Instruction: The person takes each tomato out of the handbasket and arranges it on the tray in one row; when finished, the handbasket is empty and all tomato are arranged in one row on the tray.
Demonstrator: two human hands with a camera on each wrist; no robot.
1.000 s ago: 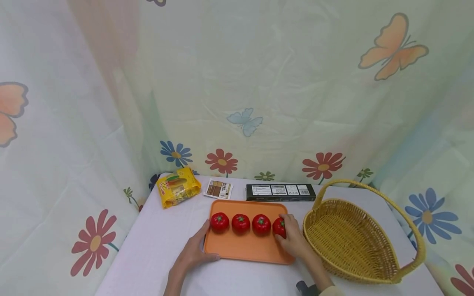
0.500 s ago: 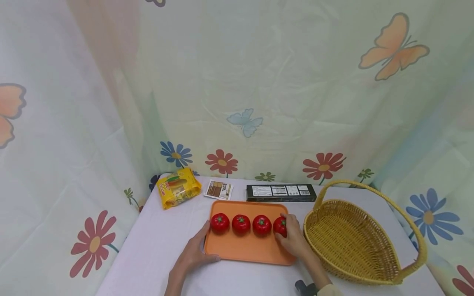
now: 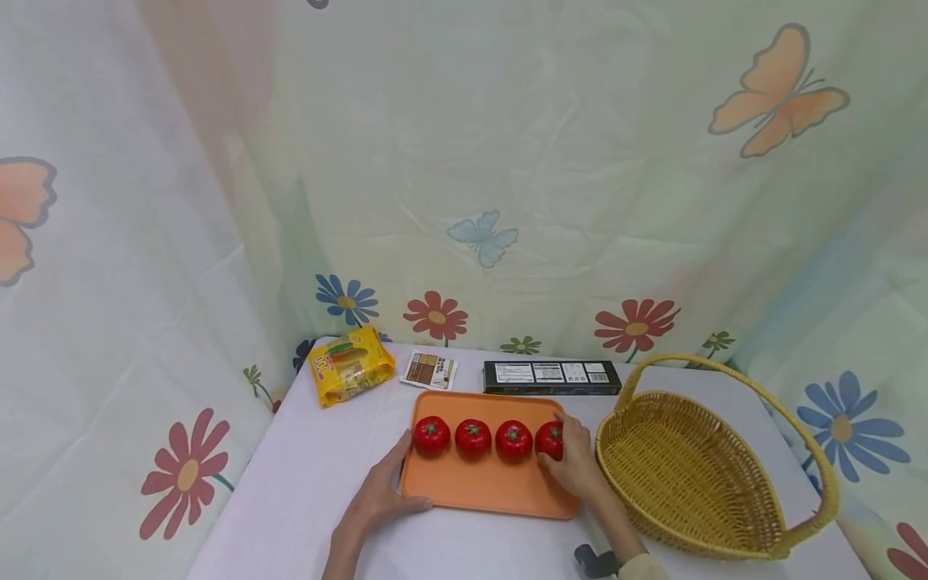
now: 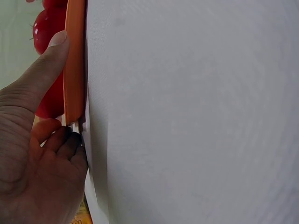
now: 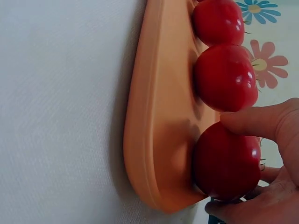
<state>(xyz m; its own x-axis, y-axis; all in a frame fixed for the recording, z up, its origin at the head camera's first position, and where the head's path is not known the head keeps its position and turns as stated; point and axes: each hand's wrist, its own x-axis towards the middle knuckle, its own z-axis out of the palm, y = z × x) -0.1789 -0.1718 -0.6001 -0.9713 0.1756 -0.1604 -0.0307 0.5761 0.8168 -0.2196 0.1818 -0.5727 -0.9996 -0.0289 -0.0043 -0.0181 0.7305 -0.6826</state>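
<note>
Several shiny red tomatoes stand in a row on an orange tray (image 3: 486,488). My left hand (image 3: 379,493) holds the tray's near left corner, its thumb (image 4: 53,51) along the front edge and its fingers at the left side. At the row's right end, my right hand (image 3: 580,467) grips the last tomato (image 5: 226,163). The thumb (image 5: 252,120) lies on the side facing the neighbouring tomato (image 5: 226,77), with the other fingers round the opposite side. That gripped tomato sits low over the tray, near its right edge.
Right of the tray stands a woven basket (image 3: 681,467) with a tall arched handle. Behind the tray lie a black box (image 3: 551,377), a small packet (image 3: 429,370) and a yellow snack bag (image 3: 351,366). A dark object (image 3: 596,561) shows near the right wrist. A flowered curtain surrounds the white table.
The right hand's fingers have shifted very slightly, so more of the rightmost tomato shows. The left hand and the tray stay put.
</note>
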